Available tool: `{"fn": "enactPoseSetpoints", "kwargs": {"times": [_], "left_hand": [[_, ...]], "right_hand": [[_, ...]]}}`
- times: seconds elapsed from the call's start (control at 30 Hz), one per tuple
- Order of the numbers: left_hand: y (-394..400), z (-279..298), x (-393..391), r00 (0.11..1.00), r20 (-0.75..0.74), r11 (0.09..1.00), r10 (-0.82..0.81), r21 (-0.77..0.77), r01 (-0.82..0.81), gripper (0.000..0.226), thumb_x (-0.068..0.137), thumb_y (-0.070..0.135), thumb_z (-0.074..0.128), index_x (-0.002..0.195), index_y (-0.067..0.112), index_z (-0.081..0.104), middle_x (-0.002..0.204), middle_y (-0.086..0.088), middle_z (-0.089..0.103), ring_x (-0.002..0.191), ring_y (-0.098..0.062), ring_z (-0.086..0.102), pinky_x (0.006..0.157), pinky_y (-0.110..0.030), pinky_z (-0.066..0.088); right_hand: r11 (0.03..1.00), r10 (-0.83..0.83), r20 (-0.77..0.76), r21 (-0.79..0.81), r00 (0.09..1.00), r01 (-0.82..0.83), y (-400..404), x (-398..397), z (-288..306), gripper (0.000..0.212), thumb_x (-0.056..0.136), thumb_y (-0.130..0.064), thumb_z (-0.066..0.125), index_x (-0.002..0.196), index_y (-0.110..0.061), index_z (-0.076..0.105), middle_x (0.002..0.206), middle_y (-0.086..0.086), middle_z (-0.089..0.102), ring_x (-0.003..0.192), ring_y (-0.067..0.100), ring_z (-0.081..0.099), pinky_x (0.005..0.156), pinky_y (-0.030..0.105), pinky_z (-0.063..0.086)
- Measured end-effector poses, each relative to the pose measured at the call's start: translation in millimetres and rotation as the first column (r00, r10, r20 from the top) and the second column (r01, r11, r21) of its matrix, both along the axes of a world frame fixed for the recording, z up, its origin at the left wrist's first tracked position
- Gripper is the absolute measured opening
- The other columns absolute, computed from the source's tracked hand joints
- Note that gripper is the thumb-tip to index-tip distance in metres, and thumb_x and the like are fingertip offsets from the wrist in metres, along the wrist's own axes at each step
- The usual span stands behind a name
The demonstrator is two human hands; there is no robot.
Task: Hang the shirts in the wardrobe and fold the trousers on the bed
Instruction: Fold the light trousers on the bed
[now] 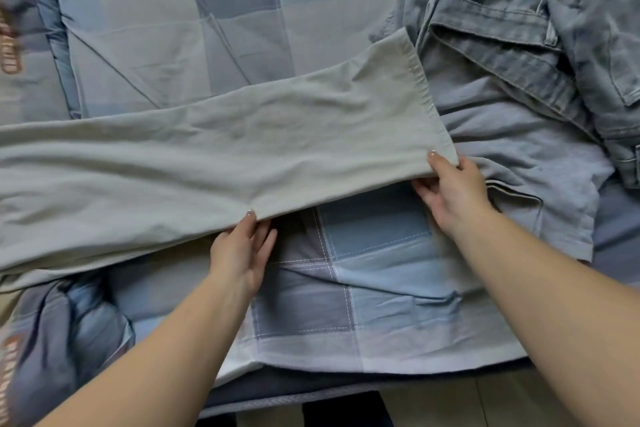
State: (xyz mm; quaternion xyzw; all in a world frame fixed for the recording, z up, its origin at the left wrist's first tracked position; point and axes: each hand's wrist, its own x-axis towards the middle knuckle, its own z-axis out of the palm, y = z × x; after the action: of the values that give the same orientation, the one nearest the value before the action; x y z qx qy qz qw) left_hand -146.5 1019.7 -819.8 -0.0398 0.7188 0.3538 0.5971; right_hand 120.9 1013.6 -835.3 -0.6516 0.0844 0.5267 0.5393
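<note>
Trousers [214, 156] lie flat — my left hand [239, 253] pinches their six-o'clock edge, right hand [453, 191] grips the four-o'clock hem corner, keeping the leg taut for folding

1. The trousers [221, 156] are pale grey-green. One leg lies stretched flat across the bed [363, 288] from the left edge to right of centre, its stitched hem at the right end, its near edge lifted slightly.
2. A light blue shirt [519, 156] lies crumpled on the right, touching the hem.
3. Faded denim [540, 28] is heaped at the far right, partly over the shirt.
</note>
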Motion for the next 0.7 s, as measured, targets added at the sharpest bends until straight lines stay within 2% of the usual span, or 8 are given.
{"fn": "enactPoseSetpoints", "kwargs": {"times": [0.07, 0.13, 0.2, 0.27, 0.4, 0.57, 0.63, 0.7], "left_hand": [[-3.5, 6.9, -17.2, 0.998, 0.038, 0.998, -0.050, -0.023, 0.051, 0.007, 0.097, 0.011, 0.053, 0.103, 0.010, 0.057, 0.102, -0.004, 0.063, 0.097, -0.019, 0.064, 0.076, -0.034, 0.051], [-7.0, 14.7, -39.6, 0.995, 0.050, 0.995, -0.081, -0.050, 0.084, 0.007, 0.098, 0.012, 0.051, 0.099, 0.011, 0.059, 0.104, -0.005, 0.063, 0.102, -0.021, 0.062, 0.083, -0.036, 0.050], [-11.8, 24.2, -68.7, 0.996, 0.038, 0.994, -0.077, -0.069, 0.080, 0.009, 0.098, 0.014, 0.050, 0.098, 0.013, 0.059, 0.112, -0.006, 0.062, 0.106, -0.021, 0.061, 0.089, -0.037, 0.048], [-14.6, 30.8, -97.3, 0.999, 0.015, 0.997, -0.045, -0.069, 0.046, 0.009, 0.098, 0.015, 0.051, 0.101, 0.014, 0.059, 0.116, -0.006, 0.061, 0.105, -0.020, 0.061, 0.089, -0.036, 0.048], [-15.3, 41.8, -156.5, 1.000, -0.016, 0.998, 0.003, -0.055, -0.003, 0.025, 0.098, 0.015, 0.051, 0.123, 0.011, 0.053, 0.119, -0.004, 0.061, 0.100, -0.016, 0.062, 0.084, -0.034, 0.048], [-12.6, 55.9, -222.8, 1.000, 0.025, 1.000, 0.013, -0.027, -0.012, 0.008, 0.099, 0.014, 0.048, 0.096, 0.015, 0.055, 0.112, -0.005, 0.062, 0.104, -0.019, 0.060, 0.091, -0.037, 0.046], [-10.9, 61.6, -254.6, 0.998, 0.058, 1.000, 0.015, 0.004, -0.016, 0.009, 0.099, 0.014, 0.047, 0.096, 0.016, 0.056, 0.105, -0.003, 0.064, 0.101, -0.018, 0.061, 0.088, -0.036, 0.047], [-6.5, 66.8, -285.5, 0.996, 0.084, 0.999, 0.010, 0.033, -0.013, 0.009, 0.099, 0.014, 0.047, 0.100, 0.017, 0.055, 0.101, -0.002, 0.065, 0.094, -0.015, 0.063, 0.082, -0.033, 0.049]], "right_hand": [[0.998, 0.055, -0.061, -0.015, 0.997, -0.056, -9.2, -20.0, 4.1, 0.027, 0.092, -0.008, 0.058, 0.116, -0.018, 0.049, 0.113, 0.004, 0.063, 0.100, 0.023, 0.065, 0.075, 0.040, 0.055], [0.994, 0.100, -0.073, -0.045, 0.992, -0.104, -19.7, -46.0, 11.0, 0.034, 0.091, -0.010, 0.060, 0.119, -0.020, 0.042, 0.114, 0.005, 0.062, 0.103, 0.025, 0.064, 0.083, 0.044, 0.053], [0.990, 0.112, -0.117, -0.072, 0.987, -0.121, -28.7, -79.0, 17.2, 0.058, 0.091, -0.011, 0.060, 0.139, -0.022, 0.028, 0.111, 0.002, 0.062, 0.105, 0.024, 0.062, 0.090, 0.042, 0.049], [0.974, 0.189, -0.174, -0.089, 0.966, -0.207, -33.5, -115.3, 22.1, 0.067, 0.091, -0.012, 0.060, 0.146, -0.021, 0.022, 0.119, 0.004, 0.060, 0.109, 0.021, 0.059, 0.091, 0.039, 0.046], [0.880, 0.440, -0.301, -0.041, 0.846, -0.472, -31.4, -209.2, 24.6, 0.052, 0.092, -0.018, 0.060, 0.139, -0.016, 0.039, 0.134, 0.005, 0.054, 0.120, 0.018, 0.053, 0.095, 0.036, 0.042], [0.782, 0.593, -0.294, -0.009, 0.750, -0.623, -14.9, -328.7, 33.6, 0.043, 0.093, -0.020, 0.059, 0.134, -0.016, 0.046, 0.116, -0.003, 0.060, 0.110, 0.013, 0.056, 0.093, 0.033, 0.043], [0.746, 0.643, -0.265, 0.003, 0.719, -0.666, -6.2, -374.6, 38.3, 0.040, 0.093, -0.019, 0.058, 0.132, -0.015, 0.049, 0.108, -0.004, 0.061, 0.105, 0.012, 0.058, 0.095, 0.035, 0.044], [0.718, 0.679, -0.221, 0.005, 0.700, -0.696, 2.0, -413.1, 43.0, 0.036, 0.094, -0.019, 0.058, 0.129, -0.013, 0.052, 0.103, -0.002, 0.062, 0.094, 0.011, 0.060, 0.085, 0.029, 0.047]]}}
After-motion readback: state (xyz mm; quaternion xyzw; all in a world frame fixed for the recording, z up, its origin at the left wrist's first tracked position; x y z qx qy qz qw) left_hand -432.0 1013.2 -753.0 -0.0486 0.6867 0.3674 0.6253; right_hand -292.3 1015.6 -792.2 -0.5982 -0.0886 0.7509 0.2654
